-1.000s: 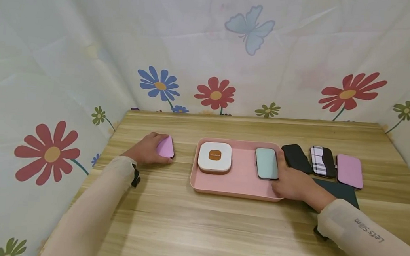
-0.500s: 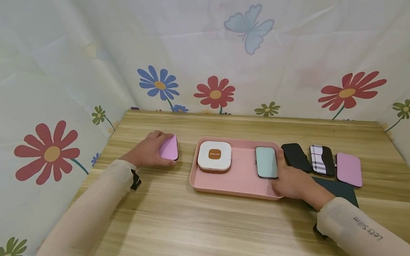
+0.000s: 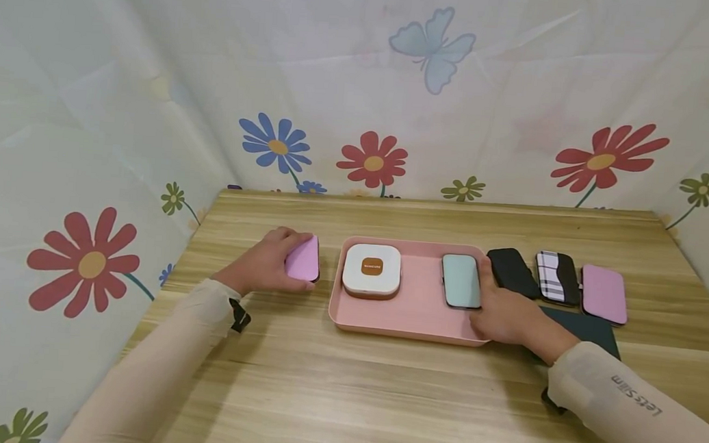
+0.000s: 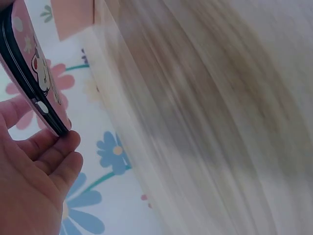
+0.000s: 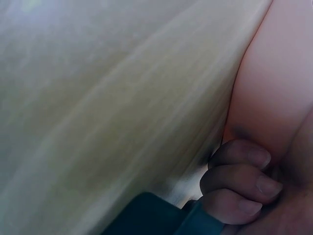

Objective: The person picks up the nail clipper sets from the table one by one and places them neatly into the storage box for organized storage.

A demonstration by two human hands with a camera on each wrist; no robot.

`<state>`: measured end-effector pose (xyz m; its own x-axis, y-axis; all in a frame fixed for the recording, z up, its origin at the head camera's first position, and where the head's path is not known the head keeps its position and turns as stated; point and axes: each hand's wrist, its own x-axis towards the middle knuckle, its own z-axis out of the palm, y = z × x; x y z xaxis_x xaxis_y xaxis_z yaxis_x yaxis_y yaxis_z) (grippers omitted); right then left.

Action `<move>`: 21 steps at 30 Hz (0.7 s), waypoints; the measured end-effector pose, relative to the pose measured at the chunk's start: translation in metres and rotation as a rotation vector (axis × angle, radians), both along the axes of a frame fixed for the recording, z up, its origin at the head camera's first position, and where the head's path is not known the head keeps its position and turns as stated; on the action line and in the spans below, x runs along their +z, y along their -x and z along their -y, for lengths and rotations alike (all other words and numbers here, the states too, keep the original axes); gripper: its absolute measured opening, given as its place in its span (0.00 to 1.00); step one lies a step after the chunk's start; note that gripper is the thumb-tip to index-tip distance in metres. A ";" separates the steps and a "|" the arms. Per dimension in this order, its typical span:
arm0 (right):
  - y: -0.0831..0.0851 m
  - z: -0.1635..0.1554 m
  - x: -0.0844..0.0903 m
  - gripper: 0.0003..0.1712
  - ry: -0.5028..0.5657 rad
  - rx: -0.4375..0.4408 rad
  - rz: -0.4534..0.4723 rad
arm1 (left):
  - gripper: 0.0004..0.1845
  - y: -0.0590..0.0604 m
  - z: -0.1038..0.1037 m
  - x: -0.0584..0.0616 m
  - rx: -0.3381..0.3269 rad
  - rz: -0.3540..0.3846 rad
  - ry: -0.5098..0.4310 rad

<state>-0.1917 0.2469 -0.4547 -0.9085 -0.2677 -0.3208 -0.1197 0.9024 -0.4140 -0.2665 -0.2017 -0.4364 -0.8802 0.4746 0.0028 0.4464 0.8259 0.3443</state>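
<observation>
**Left hand grips pink case just beside pink tray**

The left hand is partly closed, its fingers and thumb curved round the edges of the pink case, left of the tray — whether the case touches the wooden table I cannot tell. The left wrist view shows its dark edge and a cartoon figure printed on one face.

The right hand holds the tray's right end, index finger along the rim and thumb at the near corner; the right wrist view shows its other fingers curled tightly.

In the tray, a white case with a brown label sits at the left end, and a mint case lies toward the right, close to the right hand. Beyond that hand a black case, a plaid case and a mauve case lie in a row, with a dark green flat item on the near side, partly hidden by the wrist. Behind the table hangs a pale sheet — printed with flowers and a blue butterfly.
</observation>
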 end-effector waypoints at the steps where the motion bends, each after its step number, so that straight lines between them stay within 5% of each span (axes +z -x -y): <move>1: 0.000 0.000 0.000 0.61 -0.001 -0.001 0.000 | 0.57 -0.001 -0.002 0.001 -0.010 -0.010 0.002; 12: 0.001 -0.001 -0.002 0.62 0.002 -0.002 -0.007 | 0.57 -0.015 -0.030 0.016 -0.054 -0.013 -0.067; 21: 0.001 -0.002 -0.003 0.61 -0.001 0.001 -0.009 | 0.57 -0.015 -0.064 0.028 -0.108 -0.054 -0.051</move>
<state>-0.1930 0.2485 -0.4575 -0.9111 -0.2678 -0.3134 -0.1237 0.9028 -0.4119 -0.2519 -0.1373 -0.4083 -0.8220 0.5644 0.0756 0.5508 0.7543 0.3574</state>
